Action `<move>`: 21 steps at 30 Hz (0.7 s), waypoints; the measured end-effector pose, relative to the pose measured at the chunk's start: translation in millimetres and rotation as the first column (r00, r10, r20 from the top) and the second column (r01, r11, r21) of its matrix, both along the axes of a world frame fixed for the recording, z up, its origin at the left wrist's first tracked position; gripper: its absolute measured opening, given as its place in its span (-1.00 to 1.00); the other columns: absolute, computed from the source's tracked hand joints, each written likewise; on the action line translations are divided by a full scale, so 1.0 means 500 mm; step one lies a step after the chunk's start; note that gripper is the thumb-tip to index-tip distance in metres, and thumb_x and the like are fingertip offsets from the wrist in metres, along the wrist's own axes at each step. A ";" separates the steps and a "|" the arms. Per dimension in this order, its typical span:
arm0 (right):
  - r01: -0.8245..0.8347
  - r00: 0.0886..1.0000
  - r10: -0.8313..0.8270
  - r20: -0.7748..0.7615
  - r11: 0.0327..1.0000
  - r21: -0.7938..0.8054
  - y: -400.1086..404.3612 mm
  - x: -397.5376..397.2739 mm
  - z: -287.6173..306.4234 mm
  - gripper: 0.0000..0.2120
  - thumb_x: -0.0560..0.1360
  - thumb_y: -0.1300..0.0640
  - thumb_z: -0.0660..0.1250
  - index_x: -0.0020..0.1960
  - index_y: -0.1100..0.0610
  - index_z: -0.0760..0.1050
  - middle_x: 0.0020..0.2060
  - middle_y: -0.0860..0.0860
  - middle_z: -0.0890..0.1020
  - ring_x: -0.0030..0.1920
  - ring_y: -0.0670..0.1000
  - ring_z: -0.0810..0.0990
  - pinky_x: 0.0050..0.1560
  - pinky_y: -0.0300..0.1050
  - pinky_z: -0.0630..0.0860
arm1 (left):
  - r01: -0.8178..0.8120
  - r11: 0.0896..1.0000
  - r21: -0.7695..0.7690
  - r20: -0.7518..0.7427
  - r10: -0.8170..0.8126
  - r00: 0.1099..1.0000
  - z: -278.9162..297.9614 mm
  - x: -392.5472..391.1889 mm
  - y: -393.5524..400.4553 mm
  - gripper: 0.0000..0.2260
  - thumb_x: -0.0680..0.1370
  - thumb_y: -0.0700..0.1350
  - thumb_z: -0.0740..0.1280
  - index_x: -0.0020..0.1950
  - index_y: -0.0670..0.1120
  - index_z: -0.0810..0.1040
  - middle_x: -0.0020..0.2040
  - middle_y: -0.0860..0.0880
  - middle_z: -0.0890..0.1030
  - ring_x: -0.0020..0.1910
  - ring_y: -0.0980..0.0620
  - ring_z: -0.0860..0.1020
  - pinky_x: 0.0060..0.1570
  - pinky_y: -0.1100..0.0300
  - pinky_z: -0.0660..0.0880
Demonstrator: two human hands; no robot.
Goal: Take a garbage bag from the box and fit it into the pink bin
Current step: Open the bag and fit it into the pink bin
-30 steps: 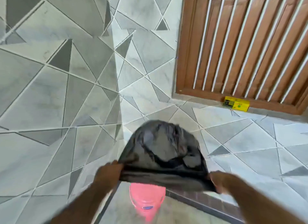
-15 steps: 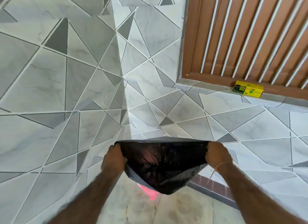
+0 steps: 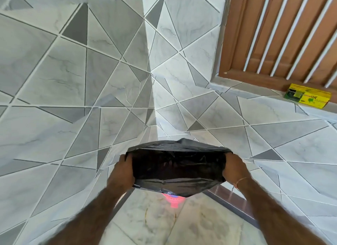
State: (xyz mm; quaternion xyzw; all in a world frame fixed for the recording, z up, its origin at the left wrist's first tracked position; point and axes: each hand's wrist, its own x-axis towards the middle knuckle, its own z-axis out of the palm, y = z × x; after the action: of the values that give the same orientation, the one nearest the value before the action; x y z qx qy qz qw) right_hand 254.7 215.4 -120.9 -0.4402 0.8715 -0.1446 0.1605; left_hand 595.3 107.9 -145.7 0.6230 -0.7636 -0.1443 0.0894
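Observation:
A black garbage bag (image 3: pixel 177 170) is stretched wide open between both my hands at the lower middle of the view. My left hand (image 3: pixel 123 170) grips its left edge and my right hand (image 3: pixel 232 167) grips its right edge. Under the bag only a small part of the pink bin (image 3: pixel 173 201) shows on the floor; the bag hides most of it. The yellow garbage bag box (image 3: pixel 307 96) lies on the tiled ledge at the right, below the wooden grille.
Grey geometric tiles cover the wall corner (image 3: pixel 151 98) ahead and the ledge at the right. A brown wooden window frame with white bars (image 3: pixel 282 35) stands at upper right. A dark skirting strip (image 3: pixel 229 199) runs along the marble floor to the right of the bin.
The billowing bag has come down and my hands have pulled its mouth wide open over the pink bin, which is now nearly covered. The view has tilted down and closer.

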 end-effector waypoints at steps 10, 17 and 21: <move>-0.026 0.990 0.007 0.142 0.991 0.128 -0.182 0.090 -0.084 -0.54 0.40 0.28 0.30 0.30 0.25 0.40 0.23 0.23 0.57 0.26 0.24 0.54 0.25 0.01 0.48 | -0.040 0.998 0.058 -0.003 0.041 0.999 -0.095 0.080 -0.133 -0.45 0.44 -0.11 0.37 0.35 0.03 0.20 0.26 -0.09 0.44 0.13 -0.21 0.51 0.07 -0.21 0.55; 0.010 0.981 -0.037 0.192 0.990 0.140 -0.319 0.134 -0.087 -0.45 0.38 0.25 0.29 0.37 0.16 0.33 0.20 0.23 0.58 0.20 0.26 0.56 0.21 0.02 0.51 | 0.078 0.995 0.058 0.038 -0.080 0.996 -0.100 0.077 -0.297 -0.31 0.41 -0.12 0.39 0.48 -0.08 0.19 0.31 -0.15 0.43 0.13 -0.21 0.50 0.08 -0.12 0.51; 0.009 0.978 -0.032 0.208 0.994 0.110 -0.371 0.151 -0.081 -0.40 0.43 0.23 0.28 0.44 0.11 0.24 0.23 0.25 0.56 0.22 0.27 0.55 0.19 0.00 0.48 | 0.114 0.990 0.086 0.038 -0.117 0.992 -0.095 0.070 -0.352 -0.28 0.37 -0.21 0.39 0.49 -0.09 0.18 0.34 -0.14 0.40 0.16 -0.21 0.48 0.11 -0.12 0.48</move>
State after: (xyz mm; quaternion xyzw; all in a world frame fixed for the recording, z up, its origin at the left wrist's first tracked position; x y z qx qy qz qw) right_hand 330.4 29.8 -161.4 -0.4042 0.8609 -0.1442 0.2733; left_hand 630.2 -68.3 -193.1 0.5839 -0.7934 -0.1676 0.0383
